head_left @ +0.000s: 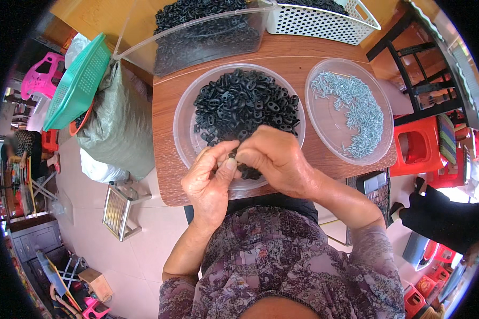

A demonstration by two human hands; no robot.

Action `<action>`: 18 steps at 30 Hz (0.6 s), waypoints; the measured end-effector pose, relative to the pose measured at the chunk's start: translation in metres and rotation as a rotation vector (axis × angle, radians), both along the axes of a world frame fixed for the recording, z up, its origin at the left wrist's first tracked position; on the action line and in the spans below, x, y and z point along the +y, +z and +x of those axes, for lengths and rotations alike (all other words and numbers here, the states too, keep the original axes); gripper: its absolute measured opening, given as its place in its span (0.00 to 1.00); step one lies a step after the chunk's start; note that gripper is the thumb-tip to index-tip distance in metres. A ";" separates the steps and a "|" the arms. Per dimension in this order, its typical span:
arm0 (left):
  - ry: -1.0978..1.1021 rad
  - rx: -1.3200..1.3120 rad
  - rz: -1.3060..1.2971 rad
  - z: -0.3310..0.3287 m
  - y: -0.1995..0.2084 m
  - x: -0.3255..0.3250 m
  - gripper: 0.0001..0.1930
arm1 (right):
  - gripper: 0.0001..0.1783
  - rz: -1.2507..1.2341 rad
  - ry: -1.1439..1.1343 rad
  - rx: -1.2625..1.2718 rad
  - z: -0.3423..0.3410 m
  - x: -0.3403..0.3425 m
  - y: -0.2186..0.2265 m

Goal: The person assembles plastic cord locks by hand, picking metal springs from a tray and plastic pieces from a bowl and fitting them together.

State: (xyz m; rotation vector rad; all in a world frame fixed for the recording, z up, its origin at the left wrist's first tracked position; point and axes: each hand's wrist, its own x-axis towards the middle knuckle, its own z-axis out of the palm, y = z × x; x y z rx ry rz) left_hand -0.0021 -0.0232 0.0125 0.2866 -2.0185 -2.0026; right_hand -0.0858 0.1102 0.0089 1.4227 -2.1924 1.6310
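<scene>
Over the near part of a round clear plastic tub [182,87], my two hands meet, fingertips together. My left hand [205,181] is closed in a pinch, with a bit of a small dark piece showing between thumb and forefinger. My right hand [279,159] is curled closed against the left fingertips; what it holds, if anything, is hidden. Small black plastic oval pieces with holes [245,101] heap up in the tub beneath and beyond my hands. To the right, a round clear plastic lid [324,127] holds many small silvery screws [364,117].
A clear bin [207,50] and a white perforated basket [322,24], both with black pieces, stand at the far side of the wooden table [167,154]. A stuffed sack [120,125] and green basket [77,80] are left; a red stool [418,146] is right.
</scene>
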 end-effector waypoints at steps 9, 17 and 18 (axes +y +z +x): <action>0.041 0.020 0.072 -0.003 -0.001 -0.009 0.09 | 0.10 0.289 -0.259 0.420 -0.065 -0.008 0.009; 0.089 -0.004 0.152 -0.004 -0.001 -0.010 0.11 | 0.06 0.368 -0.144 0.619 -0.078 -0.021 0.004; 0.091 -0.004 0.152 -0.005 -0.001 -0.011 0.11 | 0.06 0.368 -0.142 0.620 -0.078 -0.020 0.003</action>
